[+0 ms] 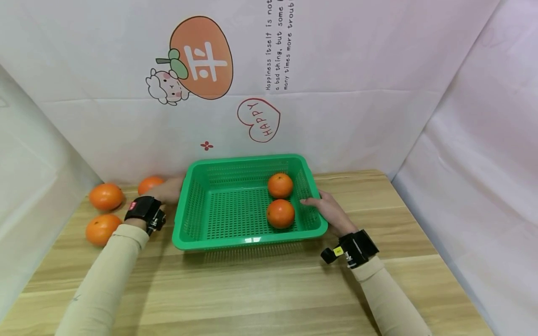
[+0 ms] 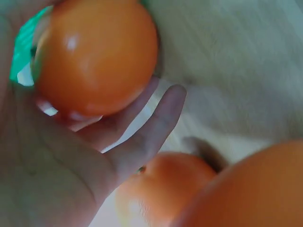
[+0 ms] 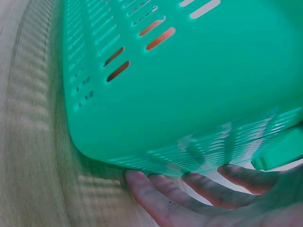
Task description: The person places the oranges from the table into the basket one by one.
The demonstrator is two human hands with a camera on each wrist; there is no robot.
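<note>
Basket of green plastic (image 1: 252, 241) is gripped by the right hand (image 1: 329, 212) near the wooden table's (image 1: 260, 289) far edge; alongside, a round orange fruit (image 2: 99, 56), clasped by the left hand (image 1: 168, 190), could be dropped if bumped.

We see a green basket (image 1: 252, 240) made of smooth, shiny plastic. The oranges (image 2: 102, 59) look smooth and glossy. We see a tabletop (image 1: 252, 294) that looks like smooth, streaky wood. The sleeves (image 1: 101, 280) and the printed sheet (image 1: 357, 46) look like matt cloth.
</note>
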